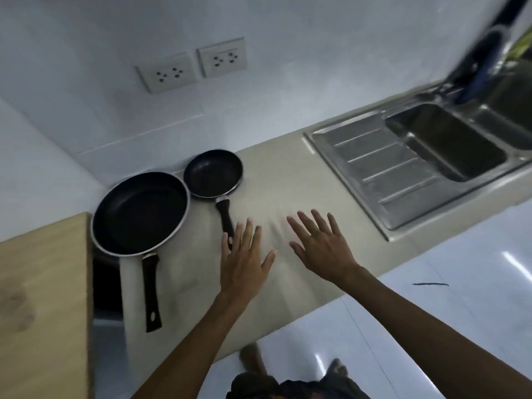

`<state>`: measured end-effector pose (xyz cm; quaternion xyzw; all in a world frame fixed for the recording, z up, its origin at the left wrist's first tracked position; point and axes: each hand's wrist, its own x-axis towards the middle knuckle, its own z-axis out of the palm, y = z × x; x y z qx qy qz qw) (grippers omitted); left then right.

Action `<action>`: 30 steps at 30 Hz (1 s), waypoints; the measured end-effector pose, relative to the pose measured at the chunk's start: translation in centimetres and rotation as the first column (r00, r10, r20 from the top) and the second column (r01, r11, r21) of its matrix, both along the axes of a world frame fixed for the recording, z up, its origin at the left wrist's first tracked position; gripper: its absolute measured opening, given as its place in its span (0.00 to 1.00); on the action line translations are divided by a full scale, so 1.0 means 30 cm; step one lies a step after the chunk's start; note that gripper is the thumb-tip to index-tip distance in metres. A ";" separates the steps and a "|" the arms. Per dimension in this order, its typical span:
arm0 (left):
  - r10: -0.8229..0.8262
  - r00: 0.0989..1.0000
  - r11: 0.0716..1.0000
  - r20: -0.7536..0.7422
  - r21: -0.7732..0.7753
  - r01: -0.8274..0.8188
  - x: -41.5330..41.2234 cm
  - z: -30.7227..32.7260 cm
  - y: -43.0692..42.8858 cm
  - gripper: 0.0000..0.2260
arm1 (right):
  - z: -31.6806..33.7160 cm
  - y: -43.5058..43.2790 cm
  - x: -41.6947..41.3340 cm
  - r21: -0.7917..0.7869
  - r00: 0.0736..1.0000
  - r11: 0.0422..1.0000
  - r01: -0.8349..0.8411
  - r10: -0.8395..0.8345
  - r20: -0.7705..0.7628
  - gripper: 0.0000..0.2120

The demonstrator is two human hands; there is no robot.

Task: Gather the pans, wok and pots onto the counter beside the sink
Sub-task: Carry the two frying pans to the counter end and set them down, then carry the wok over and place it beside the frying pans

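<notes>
Two black frying pans rest on the beige counter [288, 182] left of the sink [443, 142]. The large pan [141, 211] lies at the counter's left end, its handle pointing toward me. The small pan [213, 172] sits just right of it against the wall, handle also toward me. My left hand [244, 260] hovers over the counter with fingers spread, its fingertips at the end of the small pan's handle. My right hand [322, 249] is spread flat above the bare counter. Neither hand holds anything.
A steel drainboard [377, 165] joins the sink basin on the right, with a blurred faucet [483, 67] behind it. A wooden surface [43, 298] stands at the left, beside a dark gap. Two wall sockets [193, 66] sit above the counter. Glossy white floor lies below.
</notes>
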<state>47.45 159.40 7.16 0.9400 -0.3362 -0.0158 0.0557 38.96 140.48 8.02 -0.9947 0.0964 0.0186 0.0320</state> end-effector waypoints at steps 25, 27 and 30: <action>-0.763 0.645 0.643 0.046 -0.058 0.764 -1.204 0.096 -2.079 0.37 | 0.090 -1.588 -1.582 0.004 0.561 0.565 0.825 -0.820 0.111 0.26; -0.777 0.629 0.626 0.035 -0.060 0.777 -1.273 0.078 -2.280 0.35 | 0.077 -1.760 -1.649 0.009 0.529 0.532 0.847 -0.844 0.091 0.27; -0.794 0.608 0.605 0.021 -0.080 0.793 -1.378 0.073 -2.560 0.33 | 0.080 -1.998 -1.744 0.046 0.476 0.483 0.875 -0.873 0.102 0.27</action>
